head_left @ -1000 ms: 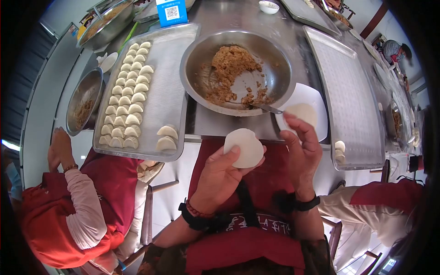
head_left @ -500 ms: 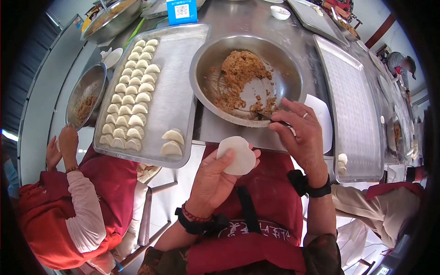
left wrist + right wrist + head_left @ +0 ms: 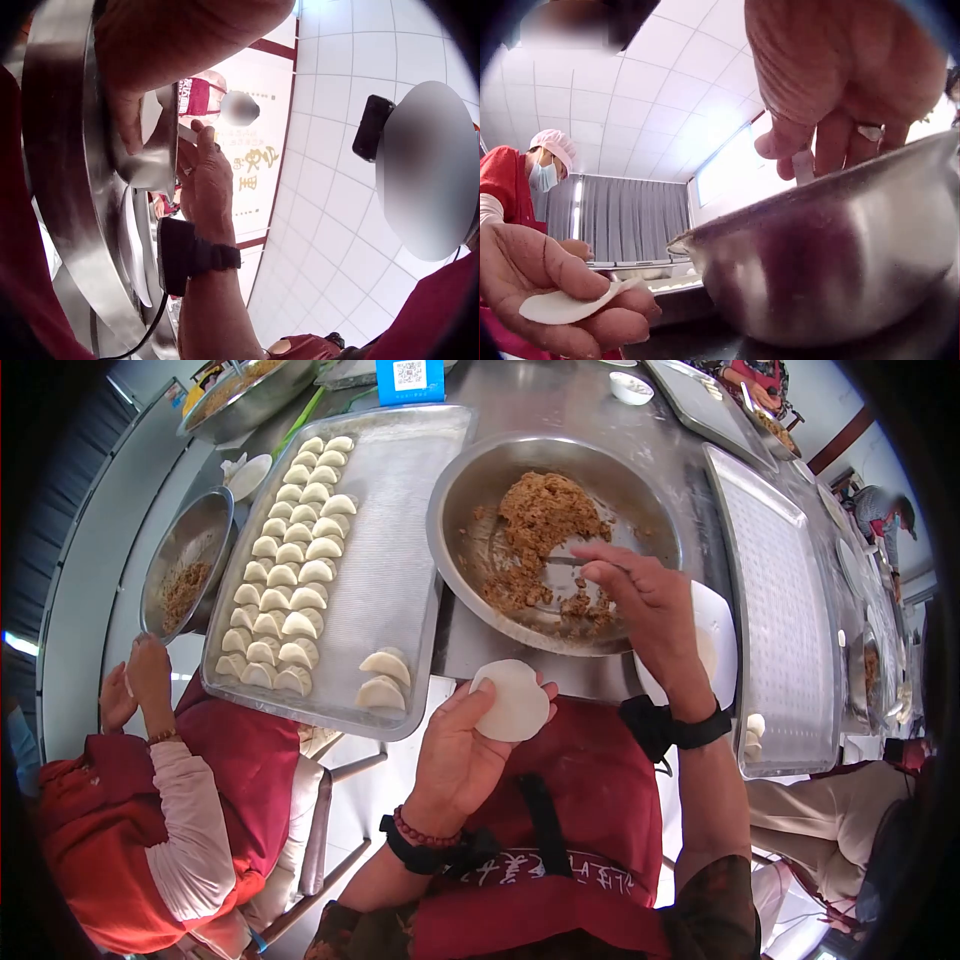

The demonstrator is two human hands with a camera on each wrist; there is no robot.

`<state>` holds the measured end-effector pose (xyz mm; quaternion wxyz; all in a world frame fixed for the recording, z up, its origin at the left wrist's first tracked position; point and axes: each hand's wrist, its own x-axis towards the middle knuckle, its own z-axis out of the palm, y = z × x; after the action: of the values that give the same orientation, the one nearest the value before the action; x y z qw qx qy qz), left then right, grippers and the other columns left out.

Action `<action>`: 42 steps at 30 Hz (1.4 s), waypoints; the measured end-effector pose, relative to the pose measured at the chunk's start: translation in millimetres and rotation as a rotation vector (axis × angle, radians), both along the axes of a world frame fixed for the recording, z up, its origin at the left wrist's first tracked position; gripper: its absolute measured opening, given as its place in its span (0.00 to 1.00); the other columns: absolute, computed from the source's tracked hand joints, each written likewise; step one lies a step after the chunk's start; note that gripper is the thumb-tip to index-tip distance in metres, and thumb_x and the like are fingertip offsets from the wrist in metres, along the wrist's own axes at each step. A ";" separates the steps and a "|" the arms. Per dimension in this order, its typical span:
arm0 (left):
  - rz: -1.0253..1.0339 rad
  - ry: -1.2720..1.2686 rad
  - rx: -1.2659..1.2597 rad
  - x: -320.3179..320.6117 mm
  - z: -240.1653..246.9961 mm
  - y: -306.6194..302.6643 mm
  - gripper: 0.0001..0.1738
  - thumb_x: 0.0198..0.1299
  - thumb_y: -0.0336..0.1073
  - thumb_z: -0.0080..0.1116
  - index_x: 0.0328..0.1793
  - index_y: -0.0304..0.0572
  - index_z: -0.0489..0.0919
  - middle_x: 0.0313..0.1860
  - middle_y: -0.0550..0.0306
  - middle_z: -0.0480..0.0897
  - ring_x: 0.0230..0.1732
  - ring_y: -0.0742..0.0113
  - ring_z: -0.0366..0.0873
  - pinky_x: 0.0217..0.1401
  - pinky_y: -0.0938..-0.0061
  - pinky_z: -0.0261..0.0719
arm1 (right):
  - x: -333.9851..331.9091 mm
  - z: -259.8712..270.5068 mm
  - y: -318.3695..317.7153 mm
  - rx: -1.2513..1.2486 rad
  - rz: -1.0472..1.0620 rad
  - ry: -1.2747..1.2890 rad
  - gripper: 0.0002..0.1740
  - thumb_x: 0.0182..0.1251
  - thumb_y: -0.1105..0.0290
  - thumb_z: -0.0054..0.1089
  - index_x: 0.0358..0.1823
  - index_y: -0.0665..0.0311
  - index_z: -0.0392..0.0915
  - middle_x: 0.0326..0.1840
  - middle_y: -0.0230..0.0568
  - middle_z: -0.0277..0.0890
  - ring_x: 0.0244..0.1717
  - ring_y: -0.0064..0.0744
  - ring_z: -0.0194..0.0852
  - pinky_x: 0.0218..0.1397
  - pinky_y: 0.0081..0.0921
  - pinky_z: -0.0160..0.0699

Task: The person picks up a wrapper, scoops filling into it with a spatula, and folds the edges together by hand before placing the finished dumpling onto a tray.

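My left hand (image 3: 458,752) holds a round white dumpling wrapper (image 3: 514,702) below the near edge of the table, its thumb pressed on top and the fingers underneath. Over the right side of a big steel mixing bowl (image 3: 447,575), my right hand (image 3: 650,605) grips a flat metal handle (image 3: 804,166) between thumb and fingers. The working end of that utensil reaches toward the brown minced filling (image 3: 545,510). A white plate (image 3: 718,610) with more wrappers (image 3: 706,652) lies partly hidden behind the right wrist.
Left of the bowl, a metal tray (image 3: 395,510) carries rows of folded dumplings (image 3: 283,574), with two more near its front corner. Another tray (image 3: 785,590) lies on the right. A person in red (image 3: 190,830) sits at left beside a smaller bowl (image 3: 222,545).
My right hand has gone from the plate's edge to the utensil handle, gripped it and moved over the bowl. My left hand keeps the wrapper, shifted slightly. The neighbour's hands have risen toward the smaller bowl.
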<state>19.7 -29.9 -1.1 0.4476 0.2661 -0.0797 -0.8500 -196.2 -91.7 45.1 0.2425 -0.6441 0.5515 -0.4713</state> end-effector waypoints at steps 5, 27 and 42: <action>0.025 -0.005 -0.003 0.2 1.6 -6.1 0.22 0.75 0.35 0.45 0.68 0.26 0.67 0.63 0.37 0.76 0.68 0.40 0.74 0.76 0.44 0.69 | 4.9 1.7 0.5 0.103 0.101 0.038 0.13 0.72 0.64 0.61 0.51 0.62 0.86 0.43 0.47 0.87 0.38 0.32 0.84 0.47 0.26 0.78; 0.078 0.024 -0.100 3.4 14.8 -25.3 0.24 0.78 0.39 0.39 0.72 0.28 0.64 0.68 0.38 0.74 0.70 0.47 0.72 0.76 0.43 0.69 | 17.6 3.0 10.7 0.275 0.087 -0.299 0.15 0.76 0.64 0.57 0.53 0.65 0.85 0.43 0.36 0.88 0.46 0.21 0.83 0.51 0.20 0.79; 0.093 0.050 -0.093 6.4 23.6 -22.4 0.24 0.79 0.42 0.38 0.70 0.28 0.65 0.66 0.40 0.76 0.67 0.47 0.74 0.73 0.47 0.72 | 4.0 4.3 40.5 0.251 0.112 -0.895 0.20 0.78 0.65 0.53 0.58 0.77 0.76 0.54 0.53 0.81 0.51 0.47 0.86 0.60 0.37 0.82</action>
<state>26.1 -52.3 22.5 0.5002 0.2270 -0.0957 -0.8301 -192.2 -51.2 49.4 0.5575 -0.3718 0.4098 -0.6189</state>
